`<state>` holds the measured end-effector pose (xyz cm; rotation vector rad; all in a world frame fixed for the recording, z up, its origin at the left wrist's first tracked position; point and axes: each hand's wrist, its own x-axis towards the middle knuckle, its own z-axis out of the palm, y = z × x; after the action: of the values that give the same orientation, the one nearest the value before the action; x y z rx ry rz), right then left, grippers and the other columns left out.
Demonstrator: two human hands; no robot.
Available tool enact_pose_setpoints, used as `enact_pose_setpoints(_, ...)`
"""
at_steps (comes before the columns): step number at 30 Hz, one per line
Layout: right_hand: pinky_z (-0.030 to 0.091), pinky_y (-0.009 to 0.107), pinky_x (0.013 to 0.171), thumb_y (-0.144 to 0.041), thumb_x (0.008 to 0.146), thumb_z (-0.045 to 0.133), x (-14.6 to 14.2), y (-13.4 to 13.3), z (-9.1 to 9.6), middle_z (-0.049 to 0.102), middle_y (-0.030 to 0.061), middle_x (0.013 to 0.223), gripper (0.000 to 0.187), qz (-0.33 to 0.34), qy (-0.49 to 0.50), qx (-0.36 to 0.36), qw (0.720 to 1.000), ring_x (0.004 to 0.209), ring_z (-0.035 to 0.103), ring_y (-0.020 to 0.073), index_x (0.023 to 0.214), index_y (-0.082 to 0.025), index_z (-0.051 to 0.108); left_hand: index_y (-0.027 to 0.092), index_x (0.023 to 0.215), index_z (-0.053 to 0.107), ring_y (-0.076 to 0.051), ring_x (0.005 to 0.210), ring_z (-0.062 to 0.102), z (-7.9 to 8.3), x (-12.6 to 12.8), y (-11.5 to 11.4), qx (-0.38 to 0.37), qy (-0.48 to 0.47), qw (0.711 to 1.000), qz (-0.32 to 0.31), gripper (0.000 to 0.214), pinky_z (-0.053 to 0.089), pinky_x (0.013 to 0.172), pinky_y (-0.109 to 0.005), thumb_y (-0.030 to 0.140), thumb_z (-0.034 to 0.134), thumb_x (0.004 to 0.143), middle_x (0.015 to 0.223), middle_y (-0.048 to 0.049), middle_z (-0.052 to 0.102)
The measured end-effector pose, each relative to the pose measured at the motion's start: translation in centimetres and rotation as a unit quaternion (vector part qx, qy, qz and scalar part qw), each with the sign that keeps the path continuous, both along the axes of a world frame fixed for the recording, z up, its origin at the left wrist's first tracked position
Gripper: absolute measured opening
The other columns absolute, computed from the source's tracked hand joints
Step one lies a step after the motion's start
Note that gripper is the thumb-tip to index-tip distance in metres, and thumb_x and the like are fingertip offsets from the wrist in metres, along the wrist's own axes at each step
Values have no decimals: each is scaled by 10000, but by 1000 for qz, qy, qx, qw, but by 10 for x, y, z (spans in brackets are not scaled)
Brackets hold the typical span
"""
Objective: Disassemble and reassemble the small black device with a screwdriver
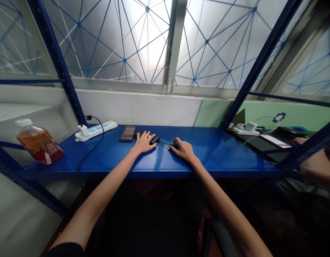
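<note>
Black device point(155, 139) lies under left grip point(145, 142)

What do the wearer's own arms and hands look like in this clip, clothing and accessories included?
The left hand and right hand are both ungloved, and I see no watch or bracelet at either wrist. A black sleeve ends on the left arm at the picture's lower edge; the right forearm is bare to the frame's edge, with no sleeve in view.
</note>
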<state>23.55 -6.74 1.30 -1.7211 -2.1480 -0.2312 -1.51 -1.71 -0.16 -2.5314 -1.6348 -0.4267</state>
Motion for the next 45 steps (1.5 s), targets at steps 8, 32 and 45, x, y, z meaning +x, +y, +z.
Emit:
enact_pose_setpoints(8, 287, 265, 584, -489, 897, 520, 2, -4, 3, 683, 48, 881, 328, 9, 31, 18, 999, 772, 609, 176, 821, -209, 673, 297, 1518, 360, -360, 1473, 212, -1, -1, 2, -6, -1, 1000, -1, 710, 120, 1142, -663, 675, 326, 918, 1600, -100, 280)
enact_pose_setpoints(32, 332, 257, 614, -505, 895, 537, 1, -2, 3, 699, 57, 939, 333, -10, 64, -5, 998, 823, 628, 185, 881, -214, 698, 310, 1519, 355, -357, 1476, 200, 0, 0, 0, -12, -4, 1000, 7, 711, 108, 1155, -637, 682, 318, 914, 1606, -80, 273)
enact_pose_setpoints(45, 275, 258, 583, -496, 867, 585, -3, 1, -1, 711, 41, 820, 319, 5, 22, -9, 1000, 723, 626, 204, 1041, -229, 592, 307, 1511, 368, -350, 1476, 204, 2, 1, -1, -14, -7, 1000, 5, 701, 107, 1151, -647, 669, 333, 911, 1599, -90, 287)
